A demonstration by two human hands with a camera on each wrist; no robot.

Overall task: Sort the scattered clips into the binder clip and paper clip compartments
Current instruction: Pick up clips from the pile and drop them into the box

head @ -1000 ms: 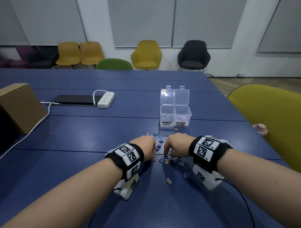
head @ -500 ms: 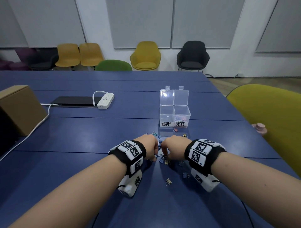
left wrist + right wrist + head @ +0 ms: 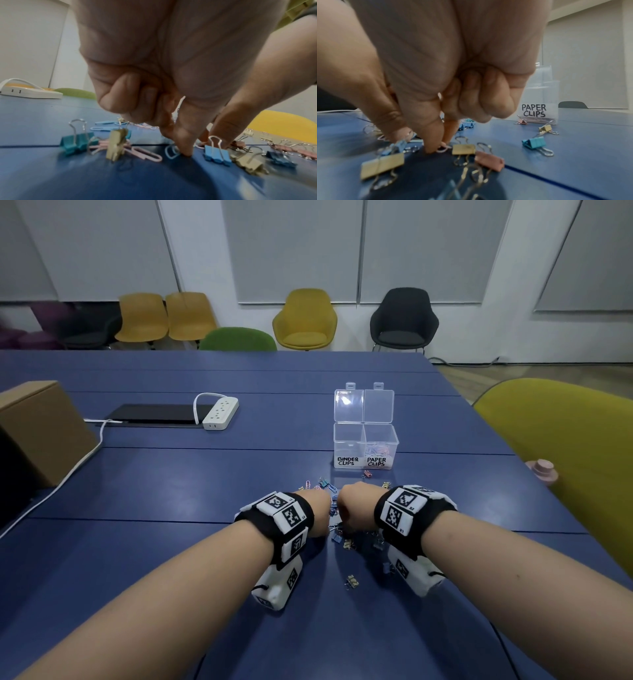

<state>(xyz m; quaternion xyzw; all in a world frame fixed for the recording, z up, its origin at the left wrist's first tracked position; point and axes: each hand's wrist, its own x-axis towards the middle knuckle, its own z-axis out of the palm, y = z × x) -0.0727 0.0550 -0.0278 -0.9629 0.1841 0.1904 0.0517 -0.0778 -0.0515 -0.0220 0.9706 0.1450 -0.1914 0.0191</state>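
Several coloured binder clips and paper clips lie scattered on the blue table [image 3: 171, 491] in front of a clear two-part box [image 3: 348, 436] labelled BINDER CLIPS and PAPER CLIPS. The paper clip compartment [image 3: 387, 440] holds several paper clips. Both hands hover side by side over the pile. My left hand [image 3: 320, 513] [image 3: 185, 151] pinches a pale blue paper clip [image 3: 170, 152] against the table, its other fingers curled. My right hand [image 3: 356, 508] [image 3: 436, 146] pinches a pink paper clip [image 3: 444, 148] with thumb and forefinger.
Binder clips crowd the fingers: teal [image 3: 77, 143], gold [image 3: 116, 143] and blue [image 3: 217, 155] on the left, gold [image 3: 464, 148] and pink [image 3: 488, 162] on the right. A power strip [image 3: 221, 412], a cardboard box [image 3: 41, 429] and a yellow-green chair [image 3: 565, 457] surround the area.
Both hands have drawn closer together over the pile and lowered their fingertips onto paper clips. The box and the loose clips have not moved.
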